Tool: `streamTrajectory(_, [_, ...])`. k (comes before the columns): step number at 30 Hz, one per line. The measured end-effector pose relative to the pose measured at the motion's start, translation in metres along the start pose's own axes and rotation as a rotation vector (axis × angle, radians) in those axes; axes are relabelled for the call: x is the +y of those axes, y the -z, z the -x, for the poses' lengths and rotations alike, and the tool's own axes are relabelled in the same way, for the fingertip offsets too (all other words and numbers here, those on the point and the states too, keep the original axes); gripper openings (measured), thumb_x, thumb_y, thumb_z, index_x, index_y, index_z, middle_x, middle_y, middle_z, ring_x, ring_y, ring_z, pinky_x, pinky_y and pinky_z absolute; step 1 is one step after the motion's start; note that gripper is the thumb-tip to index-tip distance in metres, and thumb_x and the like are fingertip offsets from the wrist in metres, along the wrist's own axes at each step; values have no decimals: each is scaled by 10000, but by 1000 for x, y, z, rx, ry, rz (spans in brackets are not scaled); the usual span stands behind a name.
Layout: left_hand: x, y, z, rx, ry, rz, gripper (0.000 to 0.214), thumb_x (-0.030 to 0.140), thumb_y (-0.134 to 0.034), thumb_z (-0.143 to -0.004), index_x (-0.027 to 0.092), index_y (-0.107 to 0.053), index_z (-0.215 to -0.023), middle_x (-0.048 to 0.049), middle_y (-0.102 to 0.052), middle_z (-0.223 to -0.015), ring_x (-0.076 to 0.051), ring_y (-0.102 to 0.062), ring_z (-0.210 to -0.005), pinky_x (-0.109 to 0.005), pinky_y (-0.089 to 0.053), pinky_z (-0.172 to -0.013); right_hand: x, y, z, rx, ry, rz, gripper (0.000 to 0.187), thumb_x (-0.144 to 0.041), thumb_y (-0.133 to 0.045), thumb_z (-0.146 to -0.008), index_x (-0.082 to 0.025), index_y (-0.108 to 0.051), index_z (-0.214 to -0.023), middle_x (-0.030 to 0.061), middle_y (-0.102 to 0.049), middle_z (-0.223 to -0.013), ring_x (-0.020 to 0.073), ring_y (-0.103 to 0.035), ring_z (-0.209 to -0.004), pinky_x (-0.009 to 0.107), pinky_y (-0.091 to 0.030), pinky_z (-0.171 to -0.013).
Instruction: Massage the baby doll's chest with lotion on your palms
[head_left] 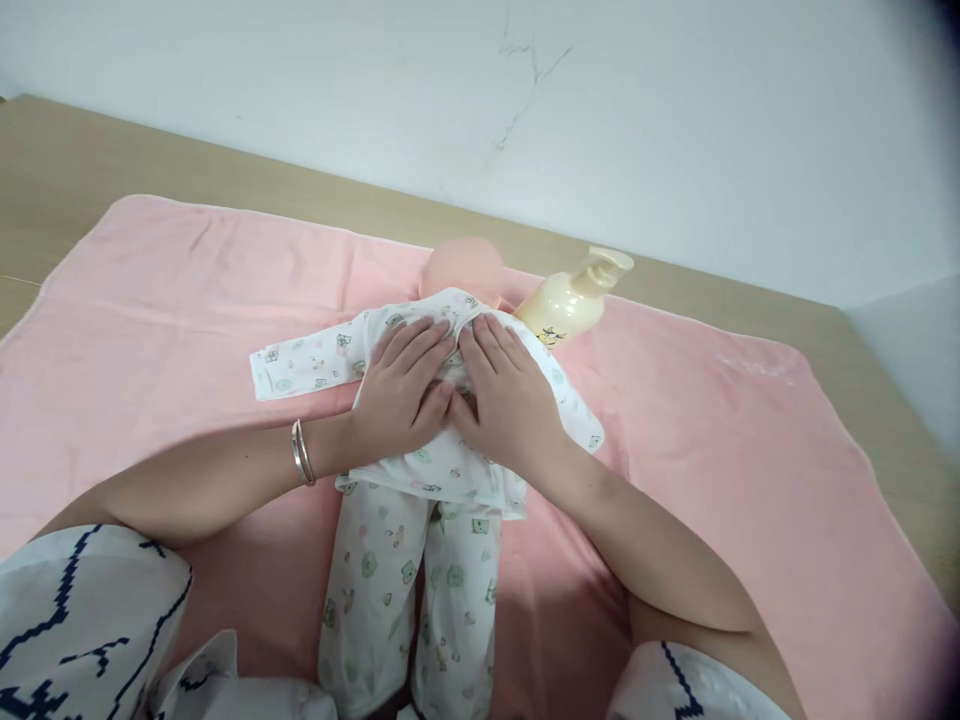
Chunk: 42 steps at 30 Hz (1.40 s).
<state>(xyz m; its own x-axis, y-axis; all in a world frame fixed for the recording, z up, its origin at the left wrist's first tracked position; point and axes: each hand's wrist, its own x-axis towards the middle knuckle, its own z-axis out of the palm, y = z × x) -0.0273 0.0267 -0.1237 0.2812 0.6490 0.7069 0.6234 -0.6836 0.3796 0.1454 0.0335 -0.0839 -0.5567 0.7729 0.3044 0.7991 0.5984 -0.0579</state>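
A baby doll (pixel 461 268) lies on its back on a pink towel (pixel 187 290), dressed in a white printed top (pixel 315 362) and matching trousers (pixel 375 590). My left hand (pixel 401 385) lies flat on the doll's chest, fingers stretched toward the collar. My right hand (pixel 504 395) lies flat beside it on the chest, fingers spread, touching the left hand. Neither hand holds anything. A silver bracelet (pixel 302 452) sits on my left wrist.
A cream pump bottle (pixel 570 300) lies on the towel right of the doll's head. The towel covers a wooden surface (pixel 67 170) against a white wall (pixel 600 100). My patterned sleeves fill the lower corners.
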Motion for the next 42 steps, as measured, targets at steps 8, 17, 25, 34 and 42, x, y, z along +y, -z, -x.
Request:
streamTrajectory(8, [1,-3,3,-72,149,-9,577,420,-364,-968,110,-384,-1454,-192,-401,-1529,-322,-288,-1481,-573,-257,-1213,-7,4,2,-47,-100,22,652,-350,-450,-919,-10,-371,-1469,226,-388,-1544,346,-317,-1468,559,-242,-1218])
streamTrajectory(17, [0,-4,2,-75,171,15,589,473,-374,-971,143,-374,-1458,-183,-388,-1534,-329,-275,-1483,-577,-250,-1210,7,-4,-4,-43,-44,-124,690,-345,-471,-896,-13,-335,-1485,251,-278,-1587,383,-193,-1506,608,-250,-1204])
streamTrajectory(25, [0,-2,2,-22,99,31,442,380,-441,-939,174,-494,-1326,-155,-500,-1453,-308,-381,-1429,-584,-292,-1186,-12,-2,8,16,-66,-93,574,-268,-392,-933,0,-407,-1441,262,-399,-1521,374,-292,-1473,624,-301,-1180])
streamTrajectory(34, [3,2,0,35,78,39,314,272,-487,-908,161,-553,-1194,-140,-600,-1305,-275,-498,-1304,-527,-398,-1134,-20,15,15,-25,-39,-9,517,-299,-386,-979,8,-500,-1379,258,-498,-1452,367,-419,-1409,544,-401,-1148])
streamTrajectory(42, [-1,-5,1,22,123,25,407,250,-419,-933,152,-500,-1321,-161,-519,-1428,-285,-410,-1401,-572,-308,-1186,-3,-5,-2,-27,-12,-95,595,-306,-387,-948,3,-378,-1457,260,-320,-1565,365,-224,-1500,615,-270,-1198])
